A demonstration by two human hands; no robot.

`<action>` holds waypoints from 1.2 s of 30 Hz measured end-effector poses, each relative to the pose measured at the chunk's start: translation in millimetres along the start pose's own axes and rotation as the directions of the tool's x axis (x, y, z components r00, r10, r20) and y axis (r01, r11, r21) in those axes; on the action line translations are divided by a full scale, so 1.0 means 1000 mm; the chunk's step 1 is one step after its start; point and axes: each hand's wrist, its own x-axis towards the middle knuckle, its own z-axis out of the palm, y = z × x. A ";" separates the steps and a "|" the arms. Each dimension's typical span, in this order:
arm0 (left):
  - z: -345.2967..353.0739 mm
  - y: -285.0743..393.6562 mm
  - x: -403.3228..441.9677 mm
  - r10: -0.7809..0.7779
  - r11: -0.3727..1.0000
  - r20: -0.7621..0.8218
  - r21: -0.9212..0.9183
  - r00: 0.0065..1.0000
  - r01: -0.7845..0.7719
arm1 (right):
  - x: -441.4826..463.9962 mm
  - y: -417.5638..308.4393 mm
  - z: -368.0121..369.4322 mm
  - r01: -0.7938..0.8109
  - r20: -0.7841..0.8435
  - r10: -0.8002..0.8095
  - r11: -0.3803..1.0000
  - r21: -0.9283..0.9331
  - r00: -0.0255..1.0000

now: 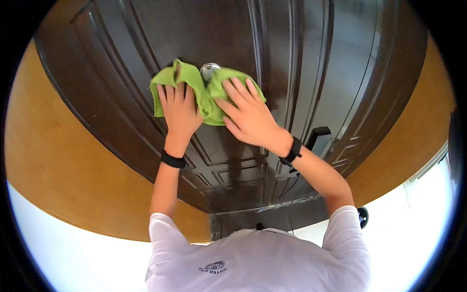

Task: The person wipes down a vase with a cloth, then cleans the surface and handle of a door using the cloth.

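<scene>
A green cloth [209, 104] lies bunched against a dark brown panelled door [209, 29]. On its left part rests my left hand [180, 109], fingers apart and pointing up, with a fold of cloth above the fingertips. My right hand [248, 114] presses on the cloth's right part with its fingers spread. Between the two raised parts of the cloth, a round silver fitting [210, 71] shows on the door, its lower edge partly covered by the cloth.
A black door handle [318, 136] sticks out to the right, below my right hand. Brown wooden framing [73, 160] curves around both sides of the door. A small black round object [363, 217] is at the lower right, beside my sleeve.
</scene>
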 end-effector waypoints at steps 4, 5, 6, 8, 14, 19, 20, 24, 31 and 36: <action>-0.020 -0.041 -0.012 0.047 0.998 0.078 0.025 0.996 -0.050 | -0.024 0.021 -0.005 0.019 0.107 -0.013 0.998 -0.054 0.994; -0.027 -0.049 -0.005 0.030 0.999 0.077 0.036 0.997 -0.033 | -0.018 0.026 -0.011 -0.013 0.057 0.018 0.997 -0.081 0.998; -0.035 -0.058 0.008 0.010 0.999 0.034 0.051 0.999 -0.012 | -0.005 0.027 -0.025 -0.039 0.012 0.041 0.994 -0.098 0.999; -0.049 -0.067 0.047 0.050 0.996 -0.045 0.071 0.998 -0.047 | 0.035 0.034 -0.045 0.024 -0.022 -0.028 0.981 -0.195 0.999; -0.061 -0.066 0.157 0.066 0.994 -0.320 0.104 0.945 -0.034 | 0.149 0.015 -0.059 0.117 -0.200 -0.194 0.933 -0.341 0.961; -0.087 -0.084 0.218 -0.157 0.957 -0.306 0.189 0.939 0.221 | 0.218 0.040 -0.081 0.071 -0.392 -0.305 0.858 -0.509 0.868; -0.085 -0.093 0.229 -0.176 0.946 -0.383 0.188 0.907 0.264 | 0.232 0.046 -0.091 0.037 -0.398 -0.260 0.873 -0.487 0.880; -0.084 -0.114 0.249 -0.204 0.882 -0.477 0.290 0.855 0.372 | 0.285 0.037 -0.093 0.018 -0.482 -0.259 0.894 -0.448 0.837; -0.068 -0.135 0.132 -0.051 0.965 -0.319 0.230 0.946 0.129 | 0.207 0.004 -0.023 0.341 -0.217 -0.423 0.880 -0.332 0.880; -0.083 -0.186 0.114 -0.228 0.943 -0.283 0.176 0.932 0.284 | 0.234 0.010 -0.031 0.321 -0.268 -0.437 0.865 -0.385 0.858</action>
